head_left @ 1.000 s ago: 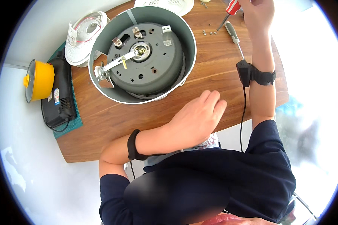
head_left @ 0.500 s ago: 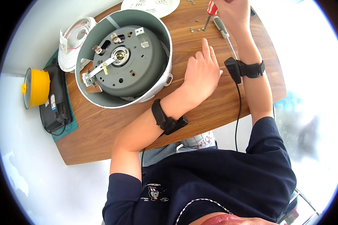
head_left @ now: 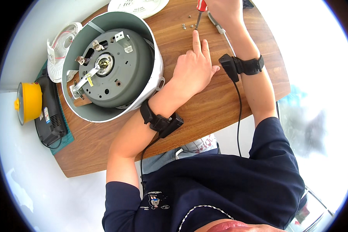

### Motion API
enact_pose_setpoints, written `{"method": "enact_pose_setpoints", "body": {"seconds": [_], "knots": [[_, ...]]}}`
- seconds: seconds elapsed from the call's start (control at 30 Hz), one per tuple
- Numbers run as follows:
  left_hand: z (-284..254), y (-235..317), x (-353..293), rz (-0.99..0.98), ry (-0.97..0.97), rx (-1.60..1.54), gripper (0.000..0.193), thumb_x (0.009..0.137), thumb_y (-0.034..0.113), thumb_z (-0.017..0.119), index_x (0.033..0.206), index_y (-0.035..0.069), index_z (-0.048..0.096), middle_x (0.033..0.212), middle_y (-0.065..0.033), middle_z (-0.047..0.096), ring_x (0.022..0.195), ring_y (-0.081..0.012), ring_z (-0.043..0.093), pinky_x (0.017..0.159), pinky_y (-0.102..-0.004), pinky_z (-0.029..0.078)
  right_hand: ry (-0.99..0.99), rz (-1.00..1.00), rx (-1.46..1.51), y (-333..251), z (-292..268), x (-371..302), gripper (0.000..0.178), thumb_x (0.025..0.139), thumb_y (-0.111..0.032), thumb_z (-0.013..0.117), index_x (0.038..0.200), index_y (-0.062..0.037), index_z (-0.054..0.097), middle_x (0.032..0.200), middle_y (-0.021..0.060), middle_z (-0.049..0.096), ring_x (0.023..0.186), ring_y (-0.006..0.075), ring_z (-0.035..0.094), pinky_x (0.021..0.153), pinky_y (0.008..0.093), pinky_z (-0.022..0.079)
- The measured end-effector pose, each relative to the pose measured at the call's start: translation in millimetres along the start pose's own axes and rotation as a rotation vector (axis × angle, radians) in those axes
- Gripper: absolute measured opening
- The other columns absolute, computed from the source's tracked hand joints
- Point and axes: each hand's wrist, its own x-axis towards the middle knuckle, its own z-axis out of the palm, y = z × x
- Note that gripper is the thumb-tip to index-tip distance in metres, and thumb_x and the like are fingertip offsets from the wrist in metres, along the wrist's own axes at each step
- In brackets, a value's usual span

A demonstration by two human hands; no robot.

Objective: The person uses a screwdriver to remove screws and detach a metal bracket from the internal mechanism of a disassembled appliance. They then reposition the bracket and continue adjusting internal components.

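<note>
My right hand (head_left: pixel 226 11), at the upper edge of the picture, is closed round a red-and-white screwdriver (head_left: pixel 202 5). Its tip points down at the table beside a few small screws (head_left: pixel 184 26). My left hand (head_left: pixel 192 69) lies palm down on the wood with fingers stretched out and nothing held. The index fingertip reaches a small screw at the screwdriver tip; whether it touches cannot be made out. Left of this hand stands an opened white round appliance housing (head_left: pixel 155 73), rice-cooker-like, with a grey metal base (head_left: pixel 125 79), brackets and a metal arm inside.
A grey-handled screwdriver (head_left: pixel 214 20) lies partly behind my right hand. White vented covers (head_left: pixel 137 7) rest at the far edge and beyond the housing. At the left are a black device (head_left: pixel 50 123), a yellow round container (head_left: pixel 31 101) and a green mat (head_left: pixel 67 137) on the wooden table (head_left: pixel 92 154).
The whole view has shifted, so the table's things sit further left. My left index finger has moved up to the screwdriver tip. The right hand still holds the screwdriver at the screws.
</note>
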Motion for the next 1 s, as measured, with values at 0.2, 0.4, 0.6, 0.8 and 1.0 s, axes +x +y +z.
{"method": "enact_pose_setpoints", "body": {"seconds": [0.2,0.4,0.6,0.8,1.0], "knots": [[1.3,-0.7,0.4,0.006,0.001,0.040,0.083,0.095,0.046,0.070,0.147,-0.014,0.045,0.149,-0.0496,0.032,0.078,-0.0284,0.074,0.063,-0.0336,0.062,-0.007,0.006,0.003,3.1,2.4,-2.5,0.038,0.094,-0.003,0.071,0.128,-0.0038,0.056,0.077,-0.0022,0.058,0.065,0.0052,0.053,0.057,0.0227,0.044],[3.0,-1.7,2.4,0.022,0.014,0.025,0.081,0.095,0.045,0.070,0.146,-0.014,0.046,0.147,-0.0506,0.034,0.074,-0.0296,0.075,0.062,-0.0340,0.062,-0.003,-0.023,0.027,8.6,2.5,-2.3,0.039,0.093,-0.003,0.073,0.128,-0.0038,0.056,0.077,-0.0023,0.059,0.066,0.0050,0.054,0.058,0.0229,0.044],[5.3,-1.5,4.2,0.026,0.053,0.028,0.079,0.095,0.043,0.070,0.145,-0.013,0.047,0.147,-0.0504,0.035,0.075,-0.0306,0.076,0.062,-0.0346,0.062,0.002,-0.028,-0.072,3.4,0.8,-3.4,0.039,0.093,-0.004,0.074,0.128,-0.0039,0.057,0.077,-0.0032,0.057,0.066,0.0050,0.050,0.058,0.0236,0.042],[15.3,-2.4,2.1,0.029,0.060,0.067,0.080,0.095,0.045,0.070,0.146,-0.012,0.047,0.146,-0.0501,0.036,0.072,-0.0298,0.075,0.062,-0.0340,0.062,0.000,-0.031,-0.024,8.8,2.2,-9.0,0.039,0.093,-0.004,0.073,0.128,-0.0037,0.057,0.075,-0.0030,0.057,0.064,0.0054,0.051,0.057,0.0238,0.042],[18.2,-2.2,3.3,0.029,0.068,0.109,0.079,0.096,0.047,0.068,0.147,-0.010,0.047,0.147,-0.0487,0.038,0.069,-0.0291,0.075,0.060,-0.0326,0.061,-0.005,-0.012,0.007,6.8,1.6,-11.1,0.037,0.094,-0.002,0.071,0.128,-0.0035,0.056,0.073,-0.0021,0.058,0.064,0.0062,0.053,0.057,0.0235,0.044]]}}
